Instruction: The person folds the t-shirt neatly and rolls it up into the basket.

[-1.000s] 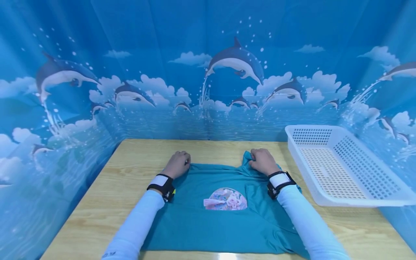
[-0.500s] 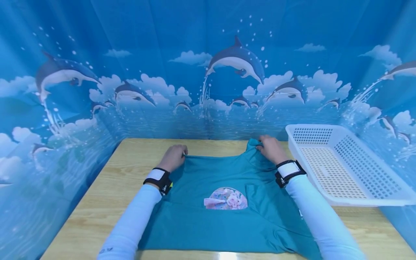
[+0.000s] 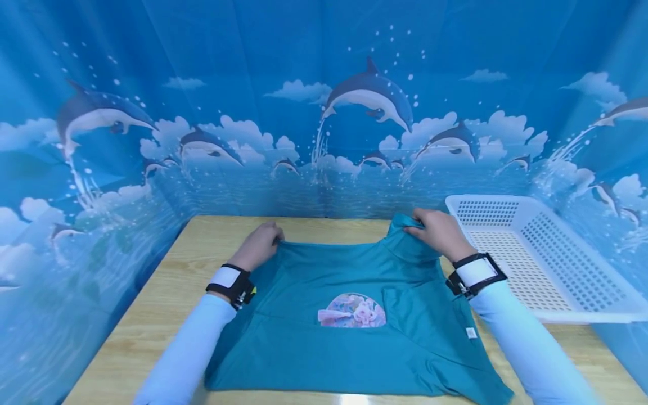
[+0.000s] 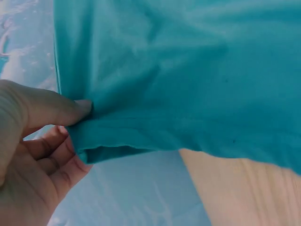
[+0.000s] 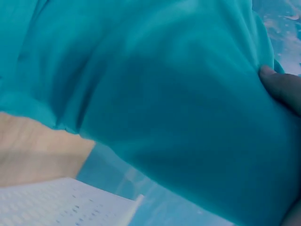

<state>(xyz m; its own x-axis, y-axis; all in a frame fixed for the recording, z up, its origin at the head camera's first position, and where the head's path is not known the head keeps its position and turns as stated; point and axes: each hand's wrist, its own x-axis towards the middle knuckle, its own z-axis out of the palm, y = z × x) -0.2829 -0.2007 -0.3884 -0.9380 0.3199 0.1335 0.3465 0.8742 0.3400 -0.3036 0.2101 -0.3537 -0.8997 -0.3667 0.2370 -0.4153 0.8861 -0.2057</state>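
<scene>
A teal T-shirt (image 3: 324, 360) with a pink and blue fan-shaped print (image 3: 354, 310) is spread over the wooden table, its hem to the left and a sleeve at the far right. My left hand (image 3: 259, 245) pinches the far hem corner; in the left wrist view the thumb (image 4: 77, 110) presses on top of the cloth with the fingers beneath. My right hand (image 3: 439, 229) grips the far sleeve (image 3: 402, 225) and holds it raised. In the right wrist view that sleeve hangs broadly across the picture, with the thumb (image 5: 280, 87) at its edge. A small white label (image 3: 471, 333) shows on the shirt's right side.
A white perforated plastic basket (image 3: 557, 264) stands at the right, close to my right wrist. The wooden table (image 3: 152, 292) shows bare wood on the left. A blue dolphin-printed curtain (image 3: 283, 112) rises behind and along both sides.
Both hands have moved outward and away from me, drawing the shirt's far edge up and stretching it. The right hand has shifted further right, and the white label has come into full view.
</scene>
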